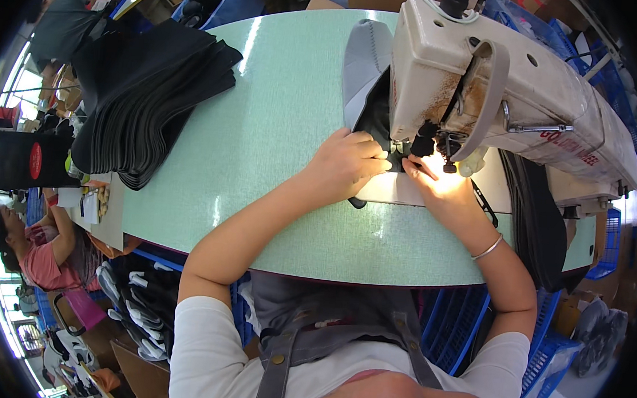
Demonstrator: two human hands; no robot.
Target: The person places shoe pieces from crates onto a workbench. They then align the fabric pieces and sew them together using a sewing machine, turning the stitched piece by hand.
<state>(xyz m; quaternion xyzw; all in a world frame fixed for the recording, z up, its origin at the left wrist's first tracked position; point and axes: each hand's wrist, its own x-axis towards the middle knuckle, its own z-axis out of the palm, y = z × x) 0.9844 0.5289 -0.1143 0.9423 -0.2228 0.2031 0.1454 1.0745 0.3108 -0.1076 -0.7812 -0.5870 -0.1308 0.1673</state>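
A lit sewing machine [443, 75] stands at the right of the table, its needle area bright under a lamp. Black fabric [375, 115] lies beneath the presser foot, with a grey stitched piece [368, 49] beyond it. My left hand [346, 164] is closed on the black fabric just left of the needle, fingers bent. On the other side my right hand [443, 188] pinches the fabric's near edge with thumb and finger, close to the foot. What lies under the fingers is partly hidden. Small black scissors [484, 202] rest beside my right wrist.
A tall stack of black cut pieces [157, 94] lies on the table's left end. More black pieces [533, 212] hang at the right, by the machine. Blue crates [453, 324] stand below the table edge. Another person [56, 249] sits at the far left.
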